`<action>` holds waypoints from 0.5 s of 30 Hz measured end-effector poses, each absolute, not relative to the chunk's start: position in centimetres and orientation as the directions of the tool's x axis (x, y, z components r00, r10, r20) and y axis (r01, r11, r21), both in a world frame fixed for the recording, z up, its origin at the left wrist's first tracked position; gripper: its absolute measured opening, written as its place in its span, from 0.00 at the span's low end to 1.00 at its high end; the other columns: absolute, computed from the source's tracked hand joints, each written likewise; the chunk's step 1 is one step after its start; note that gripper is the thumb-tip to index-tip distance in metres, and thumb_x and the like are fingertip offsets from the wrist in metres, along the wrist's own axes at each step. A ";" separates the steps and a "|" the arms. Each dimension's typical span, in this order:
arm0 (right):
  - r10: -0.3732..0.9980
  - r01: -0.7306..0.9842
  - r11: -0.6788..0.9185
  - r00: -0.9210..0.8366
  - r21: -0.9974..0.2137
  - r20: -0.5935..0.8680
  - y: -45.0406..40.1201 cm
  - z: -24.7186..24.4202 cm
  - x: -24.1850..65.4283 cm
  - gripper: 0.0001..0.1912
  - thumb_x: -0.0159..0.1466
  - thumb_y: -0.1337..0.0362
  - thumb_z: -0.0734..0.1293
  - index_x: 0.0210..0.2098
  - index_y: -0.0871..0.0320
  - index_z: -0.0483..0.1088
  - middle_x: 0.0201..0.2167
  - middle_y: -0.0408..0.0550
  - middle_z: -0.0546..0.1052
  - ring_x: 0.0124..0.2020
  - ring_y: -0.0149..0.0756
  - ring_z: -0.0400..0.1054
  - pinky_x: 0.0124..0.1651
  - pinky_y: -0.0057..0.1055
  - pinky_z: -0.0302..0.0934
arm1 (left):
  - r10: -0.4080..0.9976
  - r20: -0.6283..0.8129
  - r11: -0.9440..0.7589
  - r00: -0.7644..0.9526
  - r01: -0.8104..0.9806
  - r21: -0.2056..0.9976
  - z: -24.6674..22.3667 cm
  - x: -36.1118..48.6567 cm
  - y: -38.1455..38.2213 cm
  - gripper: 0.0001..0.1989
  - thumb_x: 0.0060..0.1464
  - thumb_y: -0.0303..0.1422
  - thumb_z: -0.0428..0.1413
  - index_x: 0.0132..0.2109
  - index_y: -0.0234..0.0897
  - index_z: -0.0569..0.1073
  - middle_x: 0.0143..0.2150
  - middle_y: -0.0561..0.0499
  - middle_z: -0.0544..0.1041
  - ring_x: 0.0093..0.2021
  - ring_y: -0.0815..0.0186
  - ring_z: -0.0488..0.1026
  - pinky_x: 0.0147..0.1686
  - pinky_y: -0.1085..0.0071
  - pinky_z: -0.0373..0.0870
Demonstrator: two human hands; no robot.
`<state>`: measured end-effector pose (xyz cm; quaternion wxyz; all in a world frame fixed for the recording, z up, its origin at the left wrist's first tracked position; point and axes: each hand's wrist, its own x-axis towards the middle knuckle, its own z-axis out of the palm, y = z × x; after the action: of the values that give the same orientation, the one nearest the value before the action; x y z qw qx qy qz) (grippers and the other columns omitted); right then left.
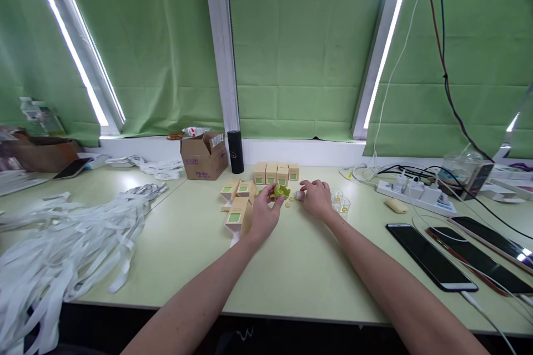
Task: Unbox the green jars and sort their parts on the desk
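My left hand (266, 211) is closed around a small lime-green object (282, 190) with a hollow, cup-like shape, held just above the table. To its right, my right hand (317, 198) reaches down with curled fingers, and a small whitish piece (298, 195) is at its fingertips. Tiny yellowish bits (287, 204) lie on the table between the hands. Beside the right hand stand small clear cups (343, 204) with something yellow in them. Left of my left hand are several small tan cartons (235, 217) with green windows, some with raised flaps. More closed cartons (271, 173) stand in a row behind.
A heap of white straps (91, 238) covers the table's left side. An open cardboard box (204, 158) and a black cylinder (235, 152) stand at the back. On the right lie phones (431, 255), cables and a white power strip (416, 197).
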<state>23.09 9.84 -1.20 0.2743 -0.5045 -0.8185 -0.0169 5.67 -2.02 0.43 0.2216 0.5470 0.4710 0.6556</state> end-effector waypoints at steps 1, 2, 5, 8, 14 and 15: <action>0.819 0.837 0.486 -0.336 -0.251 0.465 9.8 -1.2 23.1 0.21 0.62 0.71 0.66 0.54 0.54 0.72 0.45 0.48 0.84 0.56 0.48 0.66 0.58 0.43 0.49 | 0.806 0.509 -0.459 -0.301 0.225 0.860 0.4 5.7 -2.0 0.21 0.58 0.35 0.65 0.57 0.36 0.74 0.52 0.41 0.80 0.52 0.57 0.79 0.55 0.58 0.77; 0.821 0.839 0.482 -0.333 -0.252 0.464 9.8 -1.3 23.2 0.21 0.62 0.71 0.66 0.54 0.54 0.72 0.45 0.48 0.84 0.56 0.48 0.66 0.58 0.43 0.49 | 0.808 0.508 -0.458 -0.299 0.224 0.860 0.4 5.6 -2.0 0.22 0.58 0.35 0.65 0.58 0.36 0.74 0.52 0.41 0.80 0.52 0.57 0.79 0.55 0.58 0.76; 0.825 0.842 0.476 -0.328 -0.253 0.460 9.8 -1.3 23.2 0.21 0.61 0.71 0.67 0.54 0.54 0.72 0.46 0.49 0.83 0.56 0.48 0.66 0.59 0.43 0.49 | 0.812 0.501 -0.451 -0.300 0.222 0.865 0.3 5.6 -1.9 0.22 0.58 0.35 0.65 0.58 0.36 0.74 0.52 0.41 0.80 0.52 0.57 0.79 0.55 0.57 0.76; 0.830 0.844 0.469 -0.321 -0.258 0.456 9.7 -1.3 23.2 0.22 0.61 0.70 0.67 0.55 0.55 0.72 0.47 0.50 0.83 0.56 0.48 0.66 0.59 0.43 0.48 | 0.813 0.498 -0.446 -0.301 0.226 0.866 0.2 5.6 -1.8 0.22 0.58 0.35 0.64 0.58 0.37 0.74 0.53 0.41 0.80 0.52 0.57 0.79 0.55 0.58 0.76; 0.841 0.845 0.460 -0.317 -0.272 0.438 9.6 -1.3 23.1 0.22 0.62 0.69 0.66 0.55 0.56 0.71 0.49 0.50 0.83 0.56 0.47 0.68 0.60 0.42 0.48 | 0.812 0.505 -0.452 -0.293 0.234 0.861 0.2 5.6 -1.9 0.21 0.59 0.35 0.64 0.58 0.36 0.74 0.53 0.40 0.80 0.52 0.57 0.79 0.56 0.57 0.75; 0.842 0.845 0.460 -0.319 -0.272 0.434 9.6 -1.3 23.0 0.21 0.62 0.69 0.66 0.55 0.56 0.71 0.49 0.50 0.83 0.56 0.47 0.68 0.60 0.42 0.47 | 0.813 0.503 -0.450 -0.293 0.233 0.862 0.2 5.6 -1.9 0.21 0.59 0.35 0.63 0.58 0.36 0.74 0.53 0.41 0.80 0.52 0.57 0.79 0.56 0.57 0.75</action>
<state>23.04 9.59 -1.28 0.2659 -0.5195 -0.8120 -0.0024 5.63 -1.91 0.16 0.2234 0.5511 0.4746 0.6490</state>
